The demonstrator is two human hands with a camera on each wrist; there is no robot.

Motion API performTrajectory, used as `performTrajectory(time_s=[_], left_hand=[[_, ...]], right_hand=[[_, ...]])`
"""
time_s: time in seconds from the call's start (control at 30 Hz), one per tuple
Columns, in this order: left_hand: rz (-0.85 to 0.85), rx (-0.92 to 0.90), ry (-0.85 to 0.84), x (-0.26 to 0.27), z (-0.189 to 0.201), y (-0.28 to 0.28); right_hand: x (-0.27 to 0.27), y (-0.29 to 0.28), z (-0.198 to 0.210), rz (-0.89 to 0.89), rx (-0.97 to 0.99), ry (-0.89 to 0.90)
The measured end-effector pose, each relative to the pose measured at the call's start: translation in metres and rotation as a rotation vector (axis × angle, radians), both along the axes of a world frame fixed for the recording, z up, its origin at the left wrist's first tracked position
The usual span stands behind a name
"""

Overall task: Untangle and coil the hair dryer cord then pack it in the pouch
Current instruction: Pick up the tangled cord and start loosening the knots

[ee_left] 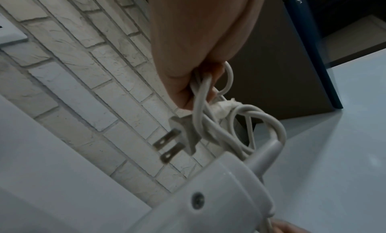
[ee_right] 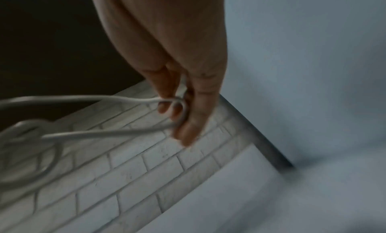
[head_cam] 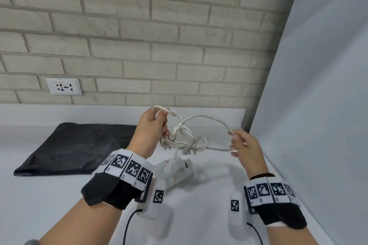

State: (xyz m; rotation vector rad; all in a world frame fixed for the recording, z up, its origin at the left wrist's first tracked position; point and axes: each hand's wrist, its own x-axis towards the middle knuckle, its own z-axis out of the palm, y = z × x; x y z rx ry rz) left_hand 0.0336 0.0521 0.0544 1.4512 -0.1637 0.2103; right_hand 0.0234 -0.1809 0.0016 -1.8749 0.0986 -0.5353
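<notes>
A white hair dryer [head_cam: 179, 167] hangs by its tangled white cord [head_cam: 185, 137] just above the white counter. My left hand [head_cam: 153, 125] is raised and grips several strands of the cord [ee_left: 200, 94] in a fist. The flat two-pin plug [ee_left: 179, 139] dangles below that fist, beside the dryer's handle [ee_left: 219, 195]. My right hand [head_cam: 241, 143] pinches a loop of the cord [ee_right: 181, 111] and holds it out to the right. A knot of loops hangs between the hands. The black pouch [head_cam: 75, 147] lies flat on the counter to the left.
A brick wall with a white socket plate [head_cam: 64, 86] runs behind the counter. A plain grey panel [head_cam: 318, 105] closes off the right side, close to my right hand. The counter's bare surface [head_cam: 49, 205] shows in front of the pouch.
</notes>
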Motion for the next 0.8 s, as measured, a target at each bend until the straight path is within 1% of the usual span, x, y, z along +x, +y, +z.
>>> performTrajectory(time_s=[0.03,0.07,0.1,0.13,0.2,0.27,0.33,0.37,0.4,0.47,0.57,0.6,0.67,0.73,0.8], left_hand=[[-0.011,0.004,-0.008,0.000,0.001,-0.002],[-0.018,0.008,-0.015,-0.001,0.002,-0.005],[-0.023,0.016,-0.020,-0.001,0.002,-0.007],[-0.027,0.025,-0.025,-0.001,0.003,-0.009],[-0.040,0.046,-0.028,-0.002,0.003,-0.012],[-0.055,0.068,-0.033,-0.004,0.004,-0.013],[-0.076,0.093,-0.046,-0.006,0.003,-0.012],[-0.090,0.104,-0.055,-0.006,0.003,-0.010],[-0.106,0.126,-0.063,-0.005,0.003,-0.007],[-0.165,0.187,-0.075,-0.005,0.004,0.001],[-0.249,0.244,-0.045,-0.004,0.004,0.012],[-0.251,0.281,-0.045,-0.003,0.005,0.016],[-0.260,0.393,-0.084,-0.004,0.009,0.025],[-0.293,0.518,-0.127,-0.004,0.015,0.034],[-0.308,0.640,-0.159,-0.004,0.017,0.039]], right_hand=[[0.000,0.003,0.002,-0.061,-0.254,-0.053],[-0.002,0.007,0.007,-0.137,-0.452,-0.130],[-0.004,0.014,0.013,-0.177,-0.571,-0.207],[-0.006,0.021,0.020,-0.157,-0.622,-0.254],[-0.014,0.035,0.035,-0.007,-0.671,-0.280],[-0.019,0.046,0.045,0.127,-0.787,-0.287],[-0.020,0.050,0.050,0.140,-0.896,-0.308],[-0.020,0.048,0.051,0.136,-0.875,-0.319],[-0.019,0.045,0.050,0.138,-0.802,-0.327],[-0.019,0.039,0.051,0.126,-0.546,-0.373],[-0.019,0.027,0.052,0.020,-0.188,-0.462],[-0.018,0.021,0.052,-0.011,-0.095,-0.457],[-0.017,0.008,0.050,-0.031,0.063,-0.389],[-0.017,-0.001,0.046,0.005,0.144,-0.291],[-0.017,-0.004,0.040,0.046,0.096,-0.241]])
